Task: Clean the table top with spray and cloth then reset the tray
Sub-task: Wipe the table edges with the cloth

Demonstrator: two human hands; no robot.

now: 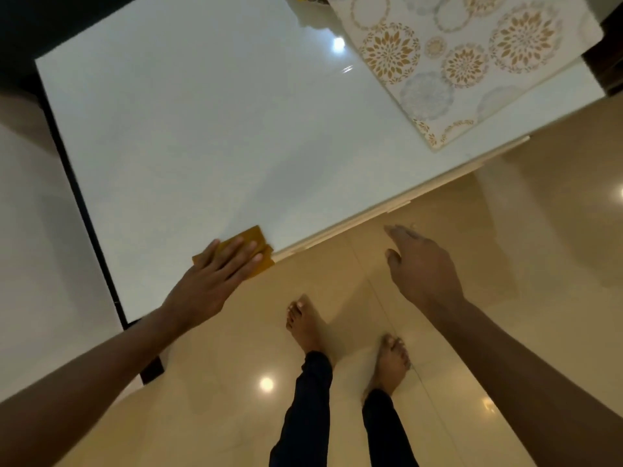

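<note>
The left hand [215,274] is pressing flat, fingers straight, on the cloth [258,242] at the table's [202,129] six o'clock edge. The right hand [418,264] is hovering open, holding nothing, at four o'clock.

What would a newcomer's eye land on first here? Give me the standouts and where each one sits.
First, the left hand pressing flat on a folded mustard-yellow cloth at the near edge of the glossy white table top. Next, the patterned mat with gold and grey floral circles, lying across the far right part of the table. The right hand hovers open past the table's edge, over the shiny beige floor.
</note>
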